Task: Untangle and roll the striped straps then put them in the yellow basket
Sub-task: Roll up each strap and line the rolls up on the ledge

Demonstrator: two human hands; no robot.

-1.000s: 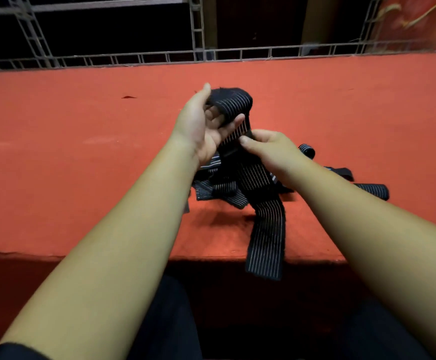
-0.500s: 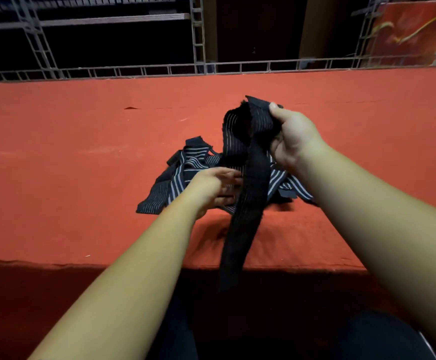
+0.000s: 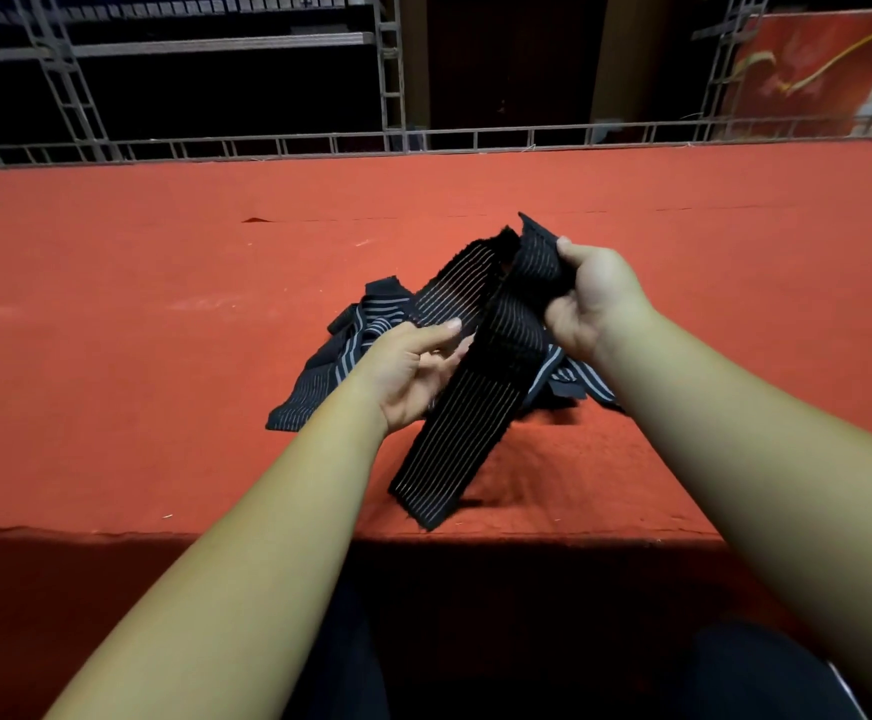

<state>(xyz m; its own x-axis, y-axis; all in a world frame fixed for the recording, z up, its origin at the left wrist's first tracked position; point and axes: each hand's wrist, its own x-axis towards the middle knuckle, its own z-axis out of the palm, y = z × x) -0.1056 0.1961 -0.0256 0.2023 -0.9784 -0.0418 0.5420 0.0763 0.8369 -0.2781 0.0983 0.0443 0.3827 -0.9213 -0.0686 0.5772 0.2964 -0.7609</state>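
Note:
A black strap with thin white stripes (image 3: pixel 467 423) is folded over and held above the red table. My right hand (image 3: pixel 587 301) grips its bunched upper fold. My left hand (image 3: pixel 416 368) is palm up, with thumb and fingers pinching the strap's upper layer. The strap's free end hangs down to near the table's front edge. Behind my hands lies a tangled heap of more striped straps (image 3: pixel 343 358) on the red cloth. No yellow basket is in view.
The red-covered table (image 3: pixel 138 330) stretches wide to both sides and ends in a front edge just below the hanging strap. A metal truss railing (image 3: pixel 319 145) runs along its far side, with dark shelving behind and a red banner (image 3: pixel 828 75) at the back right.
The strap passed from my left hand to my right hand, which raised it. My left hand dropped to the heap, then came up to pinch the strap. The hanging end has swung up.

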